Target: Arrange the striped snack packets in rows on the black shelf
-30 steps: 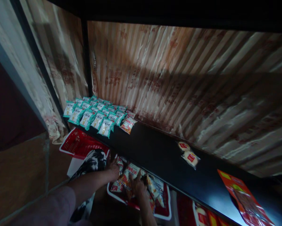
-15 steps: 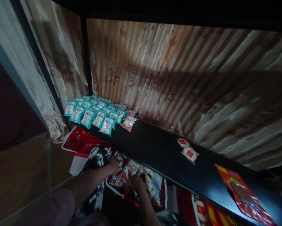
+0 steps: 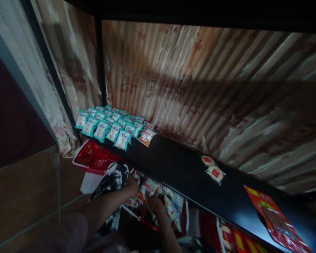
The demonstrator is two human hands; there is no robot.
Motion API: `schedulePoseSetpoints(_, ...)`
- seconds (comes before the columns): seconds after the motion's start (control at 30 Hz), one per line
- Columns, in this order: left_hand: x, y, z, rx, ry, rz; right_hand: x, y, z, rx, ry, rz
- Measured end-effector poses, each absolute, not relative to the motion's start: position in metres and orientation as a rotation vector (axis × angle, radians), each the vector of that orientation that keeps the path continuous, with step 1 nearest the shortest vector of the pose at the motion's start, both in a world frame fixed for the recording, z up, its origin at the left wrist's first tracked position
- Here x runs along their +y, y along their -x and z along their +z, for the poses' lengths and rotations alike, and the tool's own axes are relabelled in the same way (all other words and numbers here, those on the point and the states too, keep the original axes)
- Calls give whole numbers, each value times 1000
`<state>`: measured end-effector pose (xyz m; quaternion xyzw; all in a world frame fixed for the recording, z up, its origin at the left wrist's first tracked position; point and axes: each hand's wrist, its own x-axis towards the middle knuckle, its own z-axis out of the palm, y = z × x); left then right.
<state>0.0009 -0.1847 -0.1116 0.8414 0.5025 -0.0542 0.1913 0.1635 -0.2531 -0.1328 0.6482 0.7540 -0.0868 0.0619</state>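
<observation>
My left hand (image 3: 132, 187) is at the left side of a red basket (image 3: 150, 225) full of snack packets, its fingers curled on a packet whose outline is partly hidden. Over the same basket, my right hand (image 3: 155, 202) has its thumb and a finger spread on a white and orange packet (image 3: 148, 186). Both hands are just below the front edge of the black shelf (image 3: 171, 158). On that shelf, several teal and white packets (image 3: 122, 140) stand in rows at the left, with orange and white packets (image 3: 146, 136) beside them.
Two round wafer packs (image 3: 215, 173) and a red-orange bag (image 3: 276, 219) lie further right on the shelf. An unfilled-looking red basket (image 3: 94, 156) is at the left below it. Another basket with packets (image 3: 226, 237) is at lower right. A dark post (image 3: 100, 59) rises behind.
The view has shifted slightly, so the shelf items appear a little further right. My left hand has moved slightly right and down toward my right hand; the packets on the shelf look unchanged.
</observation>
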Motion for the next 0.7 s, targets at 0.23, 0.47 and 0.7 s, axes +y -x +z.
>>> schedulePoseSetpoints(0.23,-186,9,-103,1386,-2335,-50,-254,-151,-118,2115,-1917,-270)
schedulePoseSetpoints(0.47,-186,14,-108,1370,-2339,-21,-254,-147,-115,2084,-1946,-316)
schedulePoseSetpoints(0.7,-194,7,-117,1430,-2322,28,-254,-154,-122,2232,-2026,-312)
